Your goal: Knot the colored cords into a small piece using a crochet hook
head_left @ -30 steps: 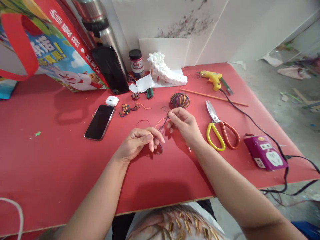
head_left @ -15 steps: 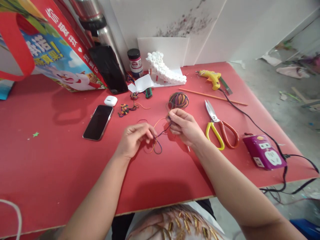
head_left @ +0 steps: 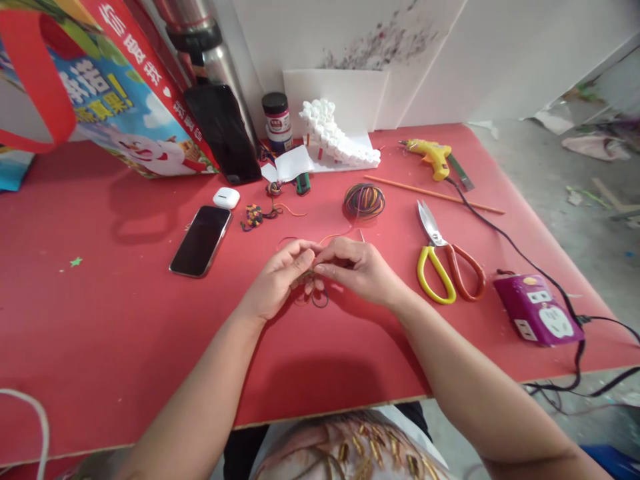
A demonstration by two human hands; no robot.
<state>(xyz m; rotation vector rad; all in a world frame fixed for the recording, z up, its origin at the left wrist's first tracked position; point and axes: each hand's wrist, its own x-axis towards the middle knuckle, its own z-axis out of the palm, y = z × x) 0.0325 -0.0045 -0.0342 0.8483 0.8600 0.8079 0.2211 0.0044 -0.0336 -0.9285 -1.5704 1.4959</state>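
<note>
Close together over the red table [head_left: 320, 360], both hands pinch a thin multicoloured cord [head_left: 321, 300]. My left hand [head_left: 283, 277] has its thumb and fingers closed on the cord. Touching its fingertips, my right hand [head_left: 357, 270] grips the cord too, and a thin hook tip [head_left: 363, 236] sticks out behind it. Small loops of cord hang below the fingers. A ball of multicoloured cord [head_left: 365, 201] lies just beyond my right hand, and one strand runs from it toward the hands. The exact grip point is hidden by the fingers.
Scissors [head_left: 435, 247] and a purple power socket [head_left: 537, 310] lie on the right. Farther back are a yellow glue gun [head_left: 433, 157], an orange stick [head_left: 435, 193] and a white model [head_left: 335, 137]. A phone [head_left: 201, 240], earbud case [head_left: 227, 198] and knotted cord piece [head_left: 254, 215] are left.
My right hand has moved left and down to meet my left hand. The cord stretch between them is now mostly covered by fingers. The view has shifted slightly.
</note>
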